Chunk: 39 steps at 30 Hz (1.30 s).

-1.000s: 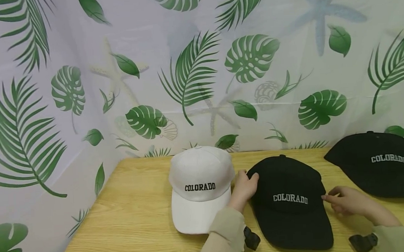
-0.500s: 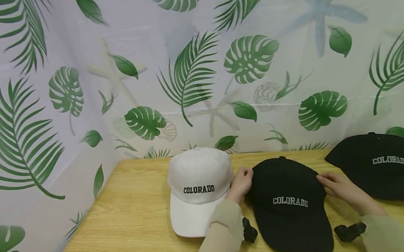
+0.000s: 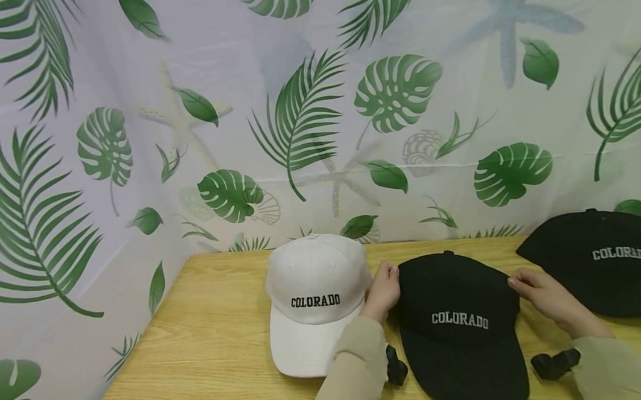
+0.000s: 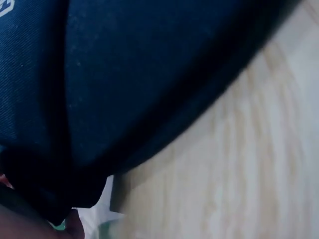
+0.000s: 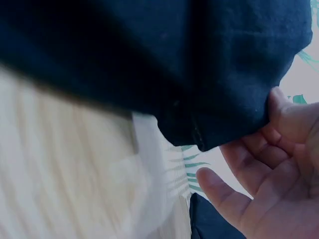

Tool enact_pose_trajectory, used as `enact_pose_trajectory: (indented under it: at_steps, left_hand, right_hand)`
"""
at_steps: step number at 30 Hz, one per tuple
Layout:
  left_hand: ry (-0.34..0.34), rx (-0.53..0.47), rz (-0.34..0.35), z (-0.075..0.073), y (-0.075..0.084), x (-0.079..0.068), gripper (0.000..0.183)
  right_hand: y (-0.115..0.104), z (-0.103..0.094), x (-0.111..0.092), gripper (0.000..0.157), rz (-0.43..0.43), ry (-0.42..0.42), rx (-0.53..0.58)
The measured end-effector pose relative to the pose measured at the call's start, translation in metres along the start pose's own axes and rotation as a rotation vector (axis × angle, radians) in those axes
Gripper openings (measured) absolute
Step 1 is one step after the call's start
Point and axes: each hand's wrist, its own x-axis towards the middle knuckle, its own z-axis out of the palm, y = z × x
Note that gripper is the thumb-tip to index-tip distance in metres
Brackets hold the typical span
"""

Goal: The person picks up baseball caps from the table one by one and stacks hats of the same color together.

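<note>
A black baseball cap (image 3: 465,361) lies brim toward me, with white COLORADO lettering across its front. At the left side of its crown, my left hand (image 3: 383,291) grips the edge, thumb and fingers close together. My right hand (image 3: 543,297) pinches the opposite side of the crown. In the right wrist view the thumb (image 5: 283,112) presses the cap's dark fabric (image 5: 234,74) with fingers behind it, while the little finger sticks out. The left wrist view is filled mostly by the cap (image 4: 134,74); only a bit of the left hand (image 4: 30,224) shows at the lower corner.
Left of the black cap, a white COLORADO cap (image 3: 314,279) stands on the wooden table (image 3: 208,339), partly overlapped by the left forearm. A second black cap (image 3: 601,270) sits at the right. Behind the table hangs a leaf-patterned cloth (image 3: 317,134).
The right hand has moved up the black cap's side from beside the lettering to the upper crown and taken hold there. The left hand has shifted slightly; its grip remains on the left side.
</note>
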Motion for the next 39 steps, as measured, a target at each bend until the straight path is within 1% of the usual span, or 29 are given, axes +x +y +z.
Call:
enact_pose_trajectory:
  at_steps: [3,6,10,12,15,16,18,20,22,23,24,27,30,32,33,37,39]
  left_hand:
    - [0.018,0.024,0.044,0.001,-0.002,0.000,0.018]
    - [0.039,0.045,0.058,0.001,-0.003,0.000,0.017]
    - [0.049,0.042,0.010,0.000,-0.001,-0.002,0.015]
    - [0.048,0.022,-0.023,-0.002,0.001,-0.004,0.015]
    - [0.056,0.017,-0.051,-0.003,0.006,-0.008,0.012]
    - [0.056,0.020,-0.061,-0.004,0.008,-0.010,0.010]
    - [0.058,0.051,-0.075,-0.005,0.013,-0.013,0.011]
    - [0.045,0.096,-0.099,-0.006,0.019,-0.017,0.019]
    - [0.021,0.145,-0.121,-0.009,0.025,-0.022,0.031]
    - [0.003,0.171,-0.131,-0.011,0.028,-0.025,0.035]
    - [-0.023,0.168,-0.145,-0.013,0.030,-0.030,0.041]
    - [-0.103,0.119,-0.170,-0.019,0.033,-0.043,0.053]
    - [-0.189,0.031,-0.171,-0.025,0.029,-0.056,0.058]
    - [-0.236,0.007,-0.196,-0.029,0.026,-0.063,0.060]
    - [-0.257,0.017,-0.210,-0.031,0.024,-0.065,0.060]
    - [-0.342,0.109,-0.294,-0.035,0.019,-0.074,0.065]
    - [-0.375,0.147,-0.298,-0.036,0.019,-0.076,0.064]
  right_hand:
    - [0.001,0.000,-0.002,0.025,0.032,0.027,-0.044]
    - [0.001,0.001,-0.001,0.026,0.069,0.020,-0.071]
    - [-0.002,0.002,-0.002,0.028,0.103,0.012,-0.090]
    - [-0.005,0.002,-0.002,0.028,0.114,0.002,-0.099]
    - [-0.010,0.002,-0.003,0.034,0.128,-0.020,-0.104]
    - [-0.011,0.002,-0.004,0.036,0.133,-0.024,-0.121]
    - [-0.015,0.000,-0.007,0.044,0.156,-0.040,-0.154]
    - [-0.017,-0.002,-0.010,0.051,0.193,-0.084,-0.153]
    - [-0.019,-0.006,-0.014,0.057,0.236,-0.142,-0.144]
    - [-0.020,-0.007,-0.016,0.061,0.266,-0.178,-0.120]
    - [-0.021,-0.008,-0.018,0.062,0.292,-0.212,-0.093]
    - [-0.022,-0.010,-0.026,0.066,0.350,-0.301,-0.013]
    - [-0.023,-0.009,-0.034,0.066,0.394,-0.358,0.031]
    - [-0.023,-0.008,-0.038,0.063,0.397,-0.389,0.051]
    - [-0.023,-0.007,-0.039,0.062,0.394,-0.403,0.060]
    - [-0.026,-0.004,-0.042,0.058,0.349,-0.443,0.096]
    - [-0.029,-0.002,-0.043,0.059,0.327,-0.456,0.101]
